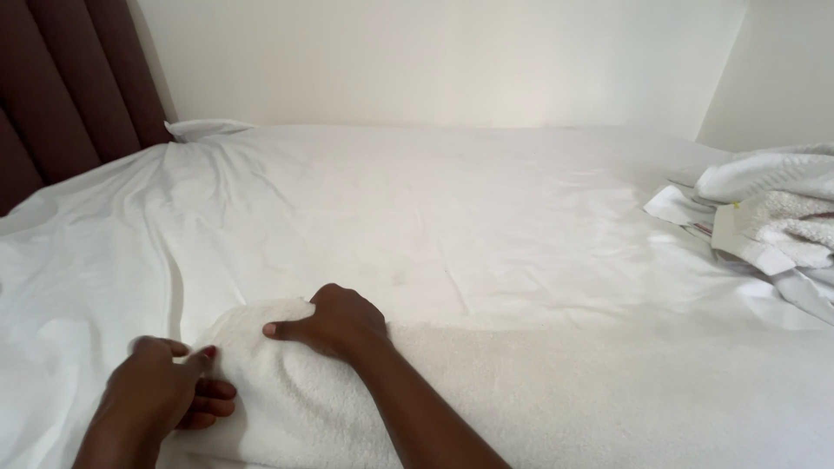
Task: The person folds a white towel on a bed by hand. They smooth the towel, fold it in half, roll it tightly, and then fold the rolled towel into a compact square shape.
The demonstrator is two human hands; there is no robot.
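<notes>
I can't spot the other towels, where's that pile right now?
In the head view, the towel pile sits at the far right edge of the bed, on some papers, well away from both hands.

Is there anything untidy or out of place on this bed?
Yes. A loose heap of towels with papers under it lies at the right edge, and the sheet is wrinkled near the headboard.

Pale wall (434,61); dark padded headboard (69,87)
</notes>
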